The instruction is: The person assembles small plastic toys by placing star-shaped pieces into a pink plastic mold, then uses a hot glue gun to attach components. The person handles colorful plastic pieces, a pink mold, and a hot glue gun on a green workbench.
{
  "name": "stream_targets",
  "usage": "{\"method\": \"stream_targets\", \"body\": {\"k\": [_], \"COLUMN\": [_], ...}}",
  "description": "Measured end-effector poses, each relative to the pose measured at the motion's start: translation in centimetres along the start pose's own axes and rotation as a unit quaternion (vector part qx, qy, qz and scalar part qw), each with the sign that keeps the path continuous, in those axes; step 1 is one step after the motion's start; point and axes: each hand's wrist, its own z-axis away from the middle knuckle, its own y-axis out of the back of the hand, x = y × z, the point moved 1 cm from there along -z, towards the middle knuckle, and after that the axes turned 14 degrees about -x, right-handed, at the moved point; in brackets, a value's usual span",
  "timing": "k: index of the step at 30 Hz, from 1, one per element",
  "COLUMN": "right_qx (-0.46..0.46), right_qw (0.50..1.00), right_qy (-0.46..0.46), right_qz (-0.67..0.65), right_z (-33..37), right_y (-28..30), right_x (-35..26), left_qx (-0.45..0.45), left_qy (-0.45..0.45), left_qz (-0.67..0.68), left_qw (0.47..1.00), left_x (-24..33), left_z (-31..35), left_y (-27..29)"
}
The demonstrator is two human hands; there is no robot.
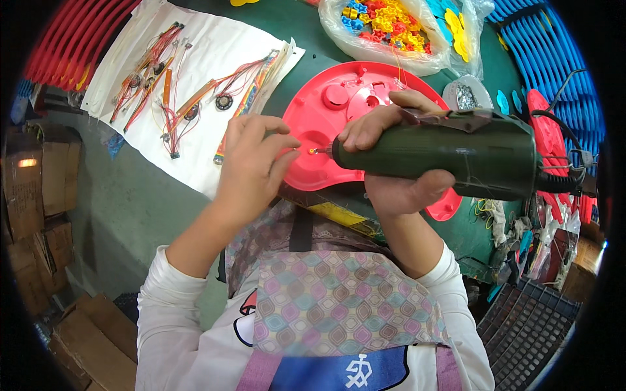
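Note:
A dark green electric screwdriver [469,153] lies level in my right hand [394,189], which is closed around its front end. Its bit points left, down into a round recess of a red plastic shell [306,111], where a small yellowish spot shows at the tip. My left hand [248,156] is just left of the bit, over the shell's edge. Thumb and forefinger of that hand are bent close together in a pinch; anything between them is too small to make out. The shell has raised posts and round openings, and the screwdriver and right hand cover part of it.
Wired parts with small round speakers [223,102] lie on a white sheet [195,39] to the left. A plastic bag [332,19] of colourful star pieces and a tub of screws [466,94] stand beyond the shell. Stacked blue parts [554,65] rise at right; cardboard boxes [94,339] sit lower left.

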Motion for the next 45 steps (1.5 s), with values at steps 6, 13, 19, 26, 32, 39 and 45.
{"method": "stream_targets", "body": {"k": [6,13,19,26,32,39,45], "right_qx": [0.009,-0.009,-0.016,-0.005,-0.021,-0.076,-0.008], "right_qw": [0.999,0.999,0.998,0.998,0.997,0.992,0.999], "right_qy": [-0.024,-0.041,-0.065,-0.056,-0.066,-0.102,-0.038], "right_qz": [0.029,0.035,0.008,0.007,0.022,0.006,0.007], "right_z": [0.1,-0.1,-0.4,-0.5,-0.5,-0.9,-1.0], "right_y": [-0.6,-0.3,-0.5,-0.6,-0.4,-1.0,0.1], "right_x": [0.9,1.1,0.9,0.5,0.9,1.3,2.6], "left_qx": [-0.036,-0.046,-0.082,-0.065,-0.069,-0.069,-0.084], "left_qy": [0.004,0.022,0.077,0.055,0.060,0.042,0.055], "left_qz": [0.016,0.026,0.117,0.124,0.112,0.120,0.089], "left_qw": [0.999,0.998,0.987,0.989,0.989,0.989,0.991], "left_x": [0.0,0.3,0.7,0.3,0.4,0.5,0.9], "left_z": [0.4,0.2,0.5,0.5,0.5,0.5,0.3], "left_y": [-1.0,-0.8,-1.4,-1.6,-1.6,-1.6,-1.4]}}
